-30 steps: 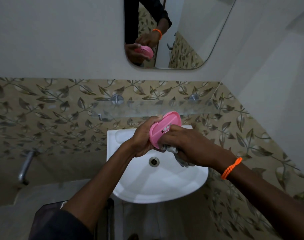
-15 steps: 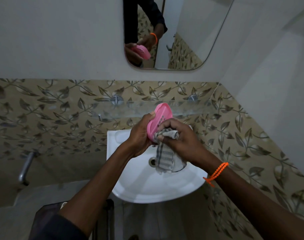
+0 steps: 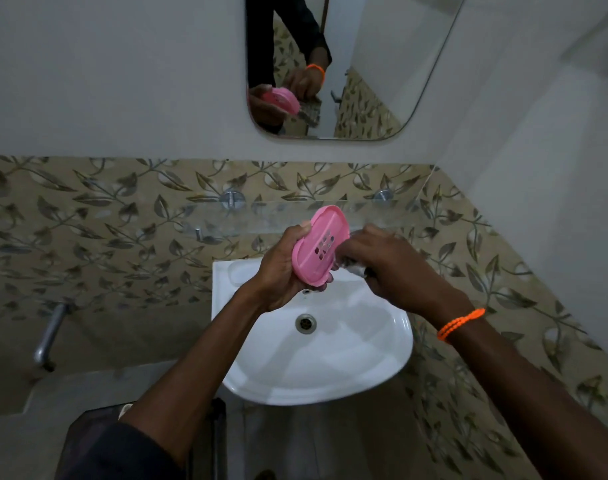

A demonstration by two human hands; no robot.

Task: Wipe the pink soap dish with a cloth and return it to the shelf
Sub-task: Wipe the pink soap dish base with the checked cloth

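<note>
The pink soap dish (image 3: 318,249), oval with drain holes, is tilted on edge over the white sink (image 3: 358,368), its inner face turned toward me. My left hand (image 3: 280,271) grips it from behind and below. My right hand (image 3: 385,263), with an orange bracelet on the wrist, is closed on a bunched grey cloth (image 3: 352,268) behind the dish's right edge; most of the cloth is hidden. The glass shelf (image 3: 382,216) runs along the tiled wall just behind both hands.
A mirror (image 3: 382,81) above reflects the hands, dish and cloth. Two metal shelf brackets (image 3: 230,199) hold the shelf. A metal pipe (image 3: 49,336) sticks out low on the left. The right wall stands close to the sink.
The dish has turned so its holed inner face shows. The cloth, hanging below my right hand before, is now bunched behind the dish. My right hand shifted right.
</note>
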